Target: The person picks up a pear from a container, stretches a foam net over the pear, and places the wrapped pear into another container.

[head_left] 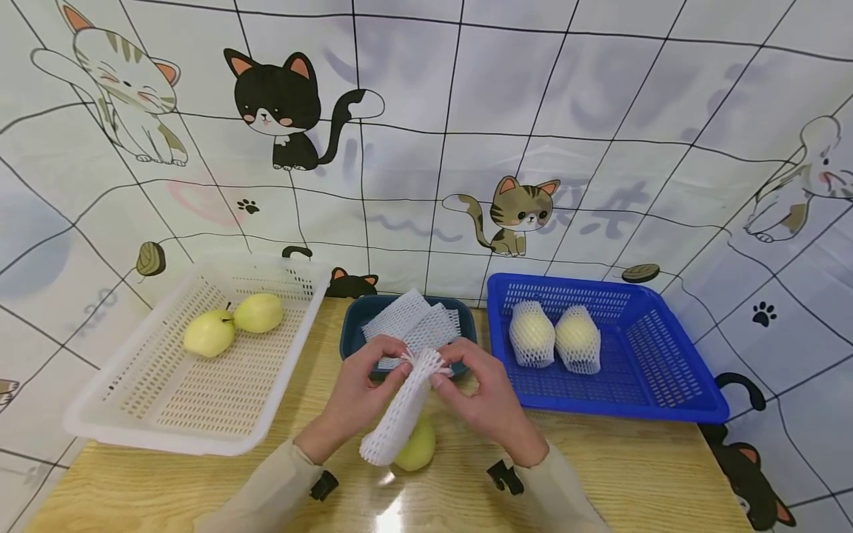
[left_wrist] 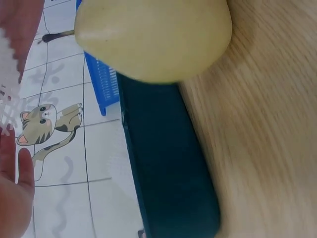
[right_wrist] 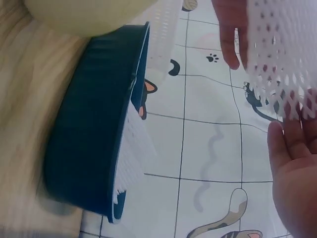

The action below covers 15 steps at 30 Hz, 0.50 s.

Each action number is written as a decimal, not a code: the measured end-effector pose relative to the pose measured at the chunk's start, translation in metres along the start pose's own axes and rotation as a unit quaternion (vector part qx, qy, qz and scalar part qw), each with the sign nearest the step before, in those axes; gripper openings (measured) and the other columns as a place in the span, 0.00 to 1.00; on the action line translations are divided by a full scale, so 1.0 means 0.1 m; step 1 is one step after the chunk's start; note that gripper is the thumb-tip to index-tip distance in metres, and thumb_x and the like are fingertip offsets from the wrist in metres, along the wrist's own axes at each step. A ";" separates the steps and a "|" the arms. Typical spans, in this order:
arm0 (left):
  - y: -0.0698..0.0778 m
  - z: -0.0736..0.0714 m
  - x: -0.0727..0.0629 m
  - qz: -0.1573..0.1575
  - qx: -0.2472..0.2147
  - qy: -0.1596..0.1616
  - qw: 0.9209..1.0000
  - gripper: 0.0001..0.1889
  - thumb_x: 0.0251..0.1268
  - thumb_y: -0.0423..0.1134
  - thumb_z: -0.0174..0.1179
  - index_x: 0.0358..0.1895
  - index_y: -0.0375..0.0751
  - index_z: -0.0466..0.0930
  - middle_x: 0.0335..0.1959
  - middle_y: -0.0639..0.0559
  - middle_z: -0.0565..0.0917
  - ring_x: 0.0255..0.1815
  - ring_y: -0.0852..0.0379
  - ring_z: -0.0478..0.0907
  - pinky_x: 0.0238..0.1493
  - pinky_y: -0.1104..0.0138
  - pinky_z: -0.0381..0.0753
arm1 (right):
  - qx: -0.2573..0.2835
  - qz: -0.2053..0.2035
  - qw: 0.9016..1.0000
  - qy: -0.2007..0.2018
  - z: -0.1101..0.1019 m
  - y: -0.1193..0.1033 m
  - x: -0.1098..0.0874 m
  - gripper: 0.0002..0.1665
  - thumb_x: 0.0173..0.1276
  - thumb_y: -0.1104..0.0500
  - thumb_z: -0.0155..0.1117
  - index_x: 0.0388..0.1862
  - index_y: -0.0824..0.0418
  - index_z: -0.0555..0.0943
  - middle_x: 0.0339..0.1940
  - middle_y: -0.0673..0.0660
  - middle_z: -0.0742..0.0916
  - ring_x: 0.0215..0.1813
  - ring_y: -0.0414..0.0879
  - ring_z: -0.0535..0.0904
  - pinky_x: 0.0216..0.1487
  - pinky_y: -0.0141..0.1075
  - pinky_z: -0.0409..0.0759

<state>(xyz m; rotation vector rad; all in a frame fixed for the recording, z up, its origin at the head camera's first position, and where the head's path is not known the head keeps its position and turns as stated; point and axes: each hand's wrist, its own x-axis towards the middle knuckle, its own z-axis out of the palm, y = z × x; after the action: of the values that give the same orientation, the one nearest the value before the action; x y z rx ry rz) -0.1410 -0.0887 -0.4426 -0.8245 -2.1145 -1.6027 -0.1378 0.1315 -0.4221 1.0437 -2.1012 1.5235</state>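
Note:
Over the middle of the table, a white foam net sleeve (head_left: 400, 418) is stretched between both hands at its upper end. The left hand (head_left: 356, 392) pinches one side of the sleeve's rim between thumb and fingers. On the opposite side the right hand (head_left: 485, 396) pinches the rim the same way. The sleeve's other end hangs toward the person, narrow and tilted. Partly hidden behind it, a yellow-green pear (head_left: 420, 446) stands on the table; its stem (left_wrist: 58, 36) shows in the left wrist view.
A dark green bin (head_left: 353, 326) behind the hands holds more foam net sleeves (head_left: 397, 314). At left, a white basket (head_left: 260, 414) contains two bare pears (head_left: 209, 333). The blue basket (head_left: 620, 407) at right has two pears in nets (head_left: 532, 333). A cat-printed sheet backs the table.

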 end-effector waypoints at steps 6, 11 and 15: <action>0.06 0.01 -0.01 -0.122 -0.154 0.005 0.980 0.04 0.74 0.26 0.57 0.47 0.30 0.76 0.42 0.52 0.82 0.45 0.60 0.81 0.47 0.70 0.82 | 0.075 0.104 0.991 0.027 0.07 -0.04 -0.02 0.08 0.73 0.71 0.63 0.46 0.62 0.78 0.41 0.58 0.82 0.41 0.43 0.80 0.40 0.33 0.82; 0.07 -0.01 0.02 -0.172 -0.260 0.005 0.950 0.03 0.75 0.27 0.51 0.45 0.31 0.71 0.35 0.57 0.81 0.38 0.64 0.76 0.43 0.73 0.77 | 0.101 0.185 0.977 0.030 0.08 -0.02 -0.04 0.05 0.78 0.66 0.61 0.49 0.64 0.77 0.41 0.57 0.80 0.36 0.42 0.78 0.35 0.33 0.79; 0.07 -0.02 0.04 -0.198 -0.363 0.007 0.911 0.06 0.75 0.28 0.45 0.43 0.41 0.71 0.35 0.58 0.79 0.39 0.63 0.75 0.47 0.71 0.77 | 0.095 0.222 0.970 0.038 0.09 0.01 -0.04 0.07 0.78 0.64 0.61 0.51 0.65 0.77 0.36 0.55 0.79 0.31 0.41 0.75 0.32 0.32 0.76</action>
<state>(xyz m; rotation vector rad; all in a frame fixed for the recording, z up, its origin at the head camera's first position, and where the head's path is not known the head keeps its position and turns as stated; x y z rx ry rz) -0.1399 -0.0883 -0.4343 -0.5803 -1.7258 -2.6780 -0.1343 0.1253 -0.4288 0.5771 -2.2729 1.9689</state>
